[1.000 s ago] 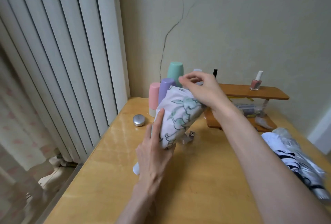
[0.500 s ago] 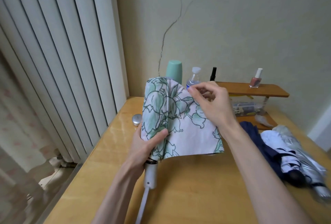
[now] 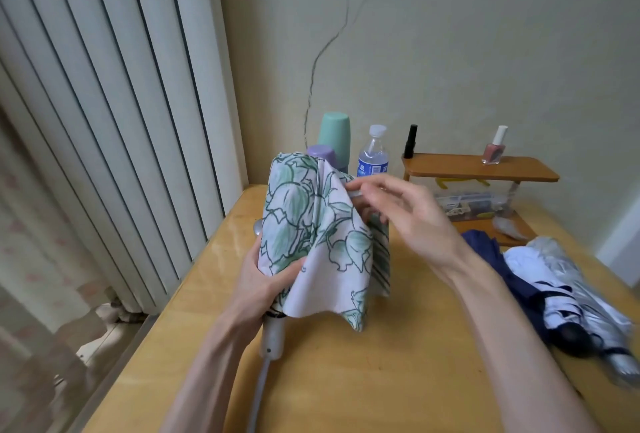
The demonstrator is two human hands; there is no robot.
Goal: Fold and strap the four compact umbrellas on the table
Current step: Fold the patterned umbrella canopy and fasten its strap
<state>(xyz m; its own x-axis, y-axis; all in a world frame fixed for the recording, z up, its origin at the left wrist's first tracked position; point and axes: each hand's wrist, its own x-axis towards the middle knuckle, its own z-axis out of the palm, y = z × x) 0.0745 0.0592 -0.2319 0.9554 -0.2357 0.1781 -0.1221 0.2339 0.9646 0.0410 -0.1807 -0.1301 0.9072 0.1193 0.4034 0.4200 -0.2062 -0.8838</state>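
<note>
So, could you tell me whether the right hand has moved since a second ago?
Yes: the right hand has dropped lower, uncovering the water bottle it hid.

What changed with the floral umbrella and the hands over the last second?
The floral umbrella went from a tight roll to loose hanging folds. The right hand moved off its top to pinch a fold's edge. The left hand still grips it near the handle; the other umbrellas stayed put.

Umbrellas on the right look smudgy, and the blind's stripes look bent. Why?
Head view: the umbrella pile at the right edge is smeared, likely motion blur; the wide lens bows the vertical blinds; the floral umbrella in the middle is sharp.
</note>
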